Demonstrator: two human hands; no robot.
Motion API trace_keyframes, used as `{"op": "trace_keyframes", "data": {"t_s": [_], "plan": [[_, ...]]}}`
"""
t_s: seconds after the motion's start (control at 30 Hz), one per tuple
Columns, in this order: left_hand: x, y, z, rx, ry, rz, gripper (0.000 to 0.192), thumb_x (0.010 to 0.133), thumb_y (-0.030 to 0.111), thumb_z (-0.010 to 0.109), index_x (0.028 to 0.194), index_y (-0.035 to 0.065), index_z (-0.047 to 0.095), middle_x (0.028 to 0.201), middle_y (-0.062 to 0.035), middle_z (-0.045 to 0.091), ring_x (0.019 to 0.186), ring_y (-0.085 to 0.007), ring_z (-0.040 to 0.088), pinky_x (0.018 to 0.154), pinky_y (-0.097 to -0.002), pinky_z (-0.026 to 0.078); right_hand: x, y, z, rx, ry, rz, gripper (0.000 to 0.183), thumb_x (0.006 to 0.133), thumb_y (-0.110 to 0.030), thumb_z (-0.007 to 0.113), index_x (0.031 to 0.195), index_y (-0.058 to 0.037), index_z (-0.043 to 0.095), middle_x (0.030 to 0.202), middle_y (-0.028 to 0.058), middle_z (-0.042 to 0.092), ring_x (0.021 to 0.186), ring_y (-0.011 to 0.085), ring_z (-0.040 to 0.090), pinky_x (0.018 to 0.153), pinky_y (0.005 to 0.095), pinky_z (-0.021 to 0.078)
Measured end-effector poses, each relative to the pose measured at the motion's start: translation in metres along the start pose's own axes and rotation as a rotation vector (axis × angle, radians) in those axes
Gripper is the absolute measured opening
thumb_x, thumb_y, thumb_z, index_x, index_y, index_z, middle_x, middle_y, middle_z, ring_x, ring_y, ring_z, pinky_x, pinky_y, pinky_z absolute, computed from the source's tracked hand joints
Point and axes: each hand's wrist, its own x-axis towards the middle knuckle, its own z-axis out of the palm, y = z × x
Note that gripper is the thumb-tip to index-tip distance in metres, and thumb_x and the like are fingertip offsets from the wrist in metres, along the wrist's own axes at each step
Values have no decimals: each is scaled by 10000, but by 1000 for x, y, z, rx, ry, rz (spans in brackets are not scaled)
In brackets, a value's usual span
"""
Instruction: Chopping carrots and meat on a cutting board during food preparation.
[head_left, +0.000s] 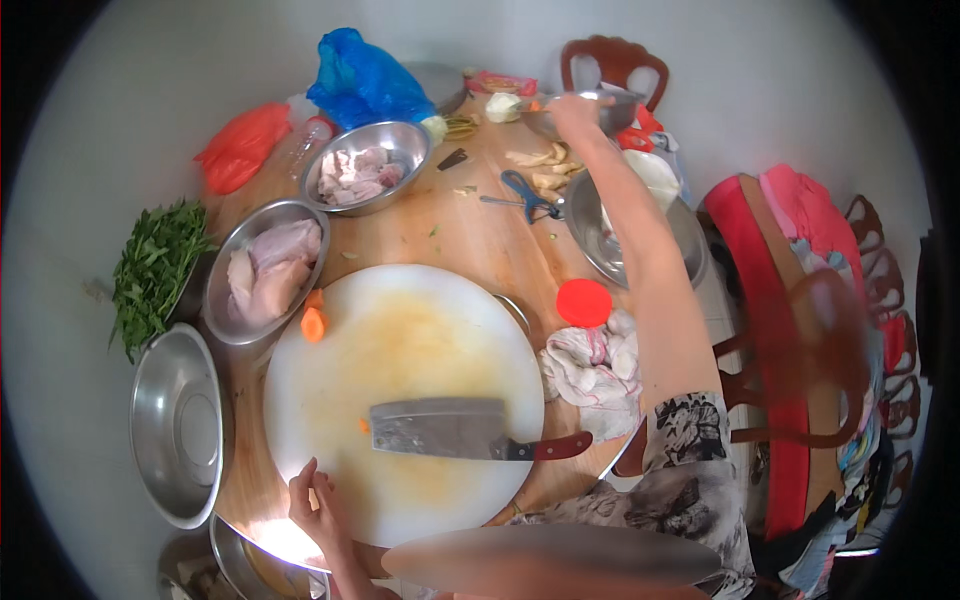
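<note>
A cleaver (442, 429) with a red-brown handle lies flat on a round white cutting board (405, 352). Carrot pieces (314, 324) sit at the board's upper left edge, with a small orange bit near the blade. My left hand (316, 501) hovers at the board's lower left rim, empty, fingers loosely bent and apart. Stretched to the far side of the table, my right hand (577, 116) is at a metal bowl (622, 114), beside some orange pieces. Its fingers are too small and blurred to show a grip.
Metal bowls of cut meat (360, 176) and larger raw meat pieces (274, 266) stand left, near leafy greens (161, 270) and an empty steel basin (178, 427). At right are a blue-handled peeler (529, 196), a red lid (583, 302), a white cloth (589, 367) and wooden chairs (810, 360).
</note>
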Motion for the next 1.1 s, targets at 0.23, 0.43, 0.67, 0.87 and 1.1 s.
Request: {"op": "trace_keyframes", "data": {"t_s": [0.23,0.43,0.67,0.87,1.1], "plan": [[5,12,9,103,-57,111,198,971,-34,609,1131,-23,723,822,-59,625,724,-131,604,671,-272,491,9,-4,73,233,-62,127,243,965,-118,583,1096,-107,788,1157,140,762,1074,319,746,960,719,495],[3,15,2,221,-7,111,186,977,-19,616,1130,-37,720,835,-65,639,730,-140,610,702,-285,499,24,-102,23,-170,144,-102,294,933,-186,661,1179,-43,736,1218,161,702,1143,352,668,976,507,530],[-1,17,1,144,5,48,178,977,-18,627,1121,-23,731,844,-61,652,737,-131,624,683,-280,502,-51,-258,-47,642,23,-844,652,900,-318,752,1485,-139,526,1495,182,526,1490,390,354,1026,858,318],[0,18,-1,122,-27,67,174,976,-19,636,1117,-11,737,854,-58,654,751,-125,623,694,-277,503,-106,-261,-29,631,-85,-607,583,991,-351,656,1493,-97,503,1516,263,498,1455,430,419,1060,873,239],[2,17,-6,80,-35,72,189,981,-25,630,1138,-15,734,874,-64,642,762,-130,607,711,-284,495,-186,-167,-90,541,-260,-570,602,1026,-532,545,1206,28,669,1257,272,679,1231,409,627,1038,823,306]]}}
